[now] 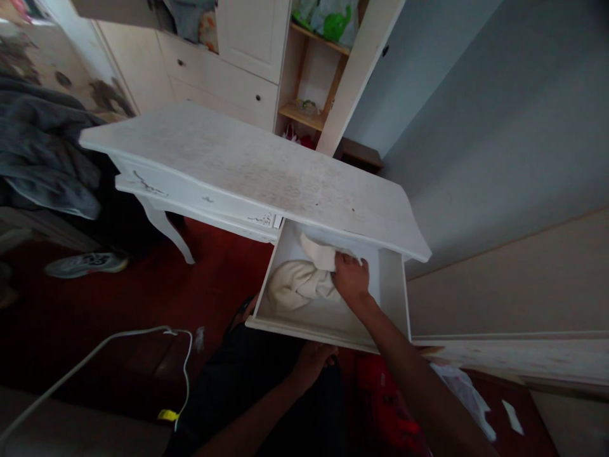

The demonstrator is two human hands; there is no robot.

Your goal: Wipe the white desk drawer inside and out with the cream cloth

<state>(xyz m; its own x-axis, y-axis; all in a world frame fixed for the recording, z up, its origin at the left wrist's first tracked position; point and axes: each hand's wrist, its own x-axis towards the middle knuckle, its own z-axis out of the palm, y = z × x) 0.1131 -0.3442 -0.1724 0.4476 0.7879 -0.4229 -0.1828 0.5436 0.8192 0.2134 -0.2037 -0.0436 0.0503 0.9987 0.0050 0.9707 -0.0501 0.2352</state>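
An open drawer (390, 285) juts out from the white table (266, 165), at its right end. Inside lie cream cloths (295, 284), one bunched at the left and another piece nearer the back. My right hand (351, 276) reaches into the drawer, its fingers closed on the cream cloth at the back. Below the drawer's front edge, my left hand (314, 363) rests near my lap with its fingers curled; whether it holds anything is hidden.
White cabinets (223, 82) and open shelves (304, 114) stand behind the table. Grey clothing (42, 146) hangs at the left above a shoe (88, 264). A white cable (118, 335) crosses the lower left. A plastic bag (464, 393) lies at the lower right.
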